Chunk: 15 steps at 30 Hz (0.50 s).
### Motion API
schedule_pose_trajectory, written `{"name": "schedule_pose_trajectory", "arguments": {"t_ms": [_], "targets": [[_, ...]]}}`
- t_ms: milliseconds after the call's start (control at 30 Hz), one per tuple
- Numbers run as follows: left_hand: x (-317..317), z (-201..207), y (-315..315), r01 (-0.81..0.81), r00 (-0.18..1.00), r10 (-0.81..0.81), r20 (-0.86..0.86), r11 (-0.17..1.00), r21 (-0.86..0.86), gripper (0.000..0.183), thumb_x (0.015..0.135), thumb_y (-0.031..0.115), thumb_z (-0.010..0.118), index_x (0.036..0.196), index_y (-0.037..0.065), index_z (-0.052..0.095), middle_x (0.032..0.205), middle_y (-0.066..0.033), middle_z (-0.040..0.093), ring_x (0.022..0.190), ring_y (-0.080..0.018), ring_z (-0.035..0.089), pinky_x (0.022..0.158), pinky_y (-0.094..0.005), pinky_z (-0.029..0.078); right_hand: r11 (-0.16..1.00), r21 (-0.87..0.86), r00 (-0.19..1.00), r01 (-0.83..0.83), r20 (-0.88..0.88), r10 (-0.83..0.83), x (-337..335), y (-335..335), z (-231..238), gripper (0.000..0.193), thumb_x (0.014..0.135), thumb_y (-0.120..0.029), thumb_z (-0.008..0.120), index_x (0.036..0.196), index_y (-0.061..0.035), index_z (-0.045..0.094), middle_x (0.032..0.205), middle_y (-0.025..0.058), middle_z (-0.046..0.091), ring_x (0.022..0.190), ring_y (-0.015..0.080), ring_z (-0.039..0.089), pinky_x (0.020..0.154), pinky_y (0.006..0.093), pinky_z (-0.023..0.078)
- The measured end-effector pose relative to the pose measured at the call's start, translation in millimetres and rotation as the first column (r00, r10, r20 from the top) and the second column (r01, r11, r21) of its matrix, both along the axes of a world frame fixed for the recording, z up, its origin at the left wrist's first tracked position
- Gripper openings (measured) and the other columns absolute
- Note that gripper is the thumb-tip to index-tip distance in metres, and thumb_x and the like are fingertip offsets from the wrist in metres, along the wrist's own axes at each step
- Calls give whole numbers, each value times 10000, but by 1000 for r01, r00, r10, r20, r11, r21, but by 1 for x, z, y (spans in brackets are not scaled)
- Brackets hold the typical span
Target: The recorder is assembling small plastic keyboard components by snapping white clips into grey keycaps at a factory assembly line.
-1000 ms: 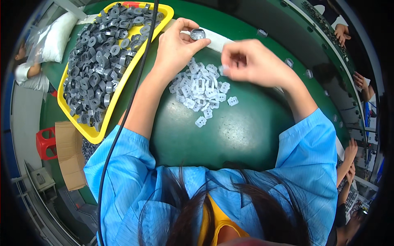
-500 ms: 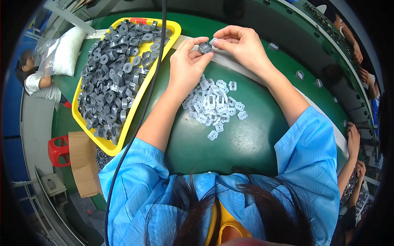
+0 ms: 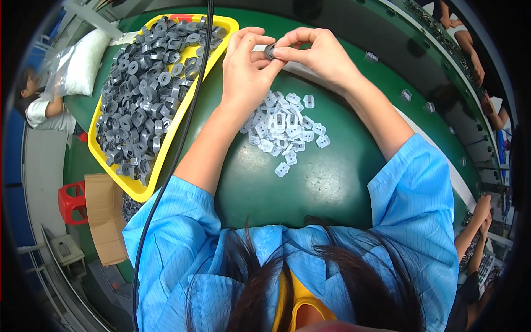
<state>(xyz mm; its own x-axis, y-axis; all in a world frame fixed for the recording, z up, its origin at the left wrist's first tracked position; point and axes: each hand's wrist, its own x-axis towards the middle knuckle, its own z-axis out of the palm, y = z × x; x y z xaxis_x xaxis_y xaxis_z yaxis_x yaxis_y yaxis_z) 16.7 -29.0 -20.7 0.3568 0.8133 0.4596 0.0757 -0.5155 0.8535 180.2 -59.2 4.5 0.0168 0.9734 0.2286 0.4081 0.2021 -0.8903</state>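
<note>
Above the heap of small white plastic pieces (image 3: pixel 285 128) on the green table (image 3: pixel 310 182), the left hand (image 3: pixel 246 69) and the right hand (image 3: pixel 321 52) meet on one small dark grey ring part (image 3: pixel 270 51) — both pinch it between thumb and fingertips, raised clear of the table. Left of the heap stands the yellow tray (image 3: pixel 221 25), piled with dark grey ring parts (image 3: pixel 146 94) of the same kind. A black cable (image 3: pixel 182 144) runs down across the tray's near edge and the left blue sleeve (image 3: pixel 166 232).

Judging by the pinch, the step in hand looks like fitting or seating something into the grey part; the next move would call for a firm, square press with the fingertips while the other hand steadies the ring.

Whether a white piece already sits inside the ring cannot be told — the fingers cover most of it. Beyond the tray, a white plastic bag (image 3: pixel 83 63) is blurred, and other people's hands along the far right rim are cut off and too small to read
</note>
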Motion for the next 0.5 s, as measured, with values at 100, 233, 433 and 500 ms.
{"name": "schedule_pose_trajectory", "arguments": {"t_ms": [100,233,433,500], "targets": [[1,4,-4,21,1000,-21,1,1000,1,351,787,4,746,1078,-38,555,1295,-127,420,940,-239,680,810,-297,595,999,7,999,47,-11,-46,1,3,-4,291,790,-214,778,934,20,682,792,50,668,715,116,604,687,253,489],[2,7,-6,110,994,-110,-21,994,-1,313,796,-6,734,1067,-42,583,1334,-127,397,923,-229,691,806,-290,596,929,-262,901,-261,-412,137,18,7,-5,224,820,-192,729,923,0,676,802,42,662,683,81,587,630,210,470],[4,1,-8,66,996,-56,-63,985,160,297,758,-32,744,1023,-12,612,1304,-128,423,851,-216,699,742,-291,618,911,-288,864,-295,-488,125,16,4,-7,150,803,-156,705,878,-27,705,749,22,649,690,75,577,630,207,456],[5,6,-10,83,995,-72,-73,983,164,312,773,-27,742,1054,-30,608,1306,-135,426,859,-205,700,757,-283,611,936,-251,913,-245,-386,136,17,2,-5,125,795,-154,705,840,-37,710,735,24,643,682,79,570,626,207,451]]}}
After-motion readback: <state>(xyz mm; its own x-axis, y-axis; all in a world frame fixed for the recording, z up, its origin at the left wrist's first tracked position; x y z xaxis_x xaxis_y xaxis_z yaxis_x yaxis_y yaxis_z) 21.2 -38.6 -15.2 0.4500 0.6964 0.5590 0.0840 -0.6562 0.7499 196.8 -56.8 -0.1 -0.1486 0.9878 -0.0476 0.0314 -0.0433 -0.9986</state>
